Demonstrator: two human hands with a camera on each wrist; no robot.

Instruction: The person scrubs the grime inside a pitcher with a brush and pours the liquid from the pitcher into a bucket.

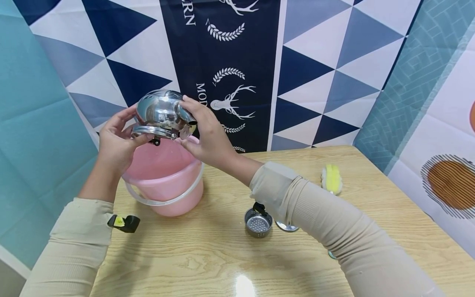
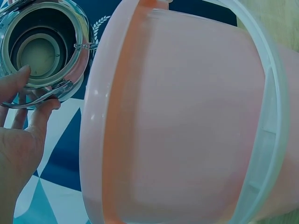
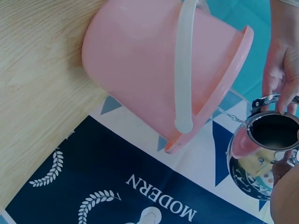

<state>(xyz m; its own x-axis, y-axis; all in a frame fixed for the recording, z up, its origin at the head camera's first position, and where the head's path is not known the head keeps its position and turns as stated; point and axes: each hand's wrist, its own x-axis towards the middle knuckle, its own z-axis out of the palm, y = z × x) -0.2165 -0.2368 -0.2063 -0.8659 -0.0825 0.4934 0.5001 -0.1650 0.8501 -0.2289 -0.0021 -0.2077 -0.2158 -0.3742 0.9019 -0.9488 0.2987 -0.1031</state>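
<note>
A shiny steel teapot (image 1: 159, 109) is tipped mouth-down above a pink bucket (image 1: 167, 198). My left hand (image 1: 116, 140) holds it at the left, with the thumb near the rim and the fingers about the handle side. On the other side my right hand (image 1: 209, 132) grips the pot's body beside the spout (image 1: 187, 115). Through the pot's open mouth (image 2: 39, 56) the inside shows in the left wrist view. A thin stream of water (image 3: 229, 114) runs from its rim toward the bucket in the right wrist view.
On the wooden table (image 1: 193, 255) stands a perforated steel strainer (image 1: 258, 225). A round steel piece (image 1: 287, 227) lies beside it, partly hidden by my right sleeve. Farther right is a yellow and white sponge (image 1: 332, 179). Patterned cloth walls (image 1: 315, 82) enclose the table's back and sides.
</note>
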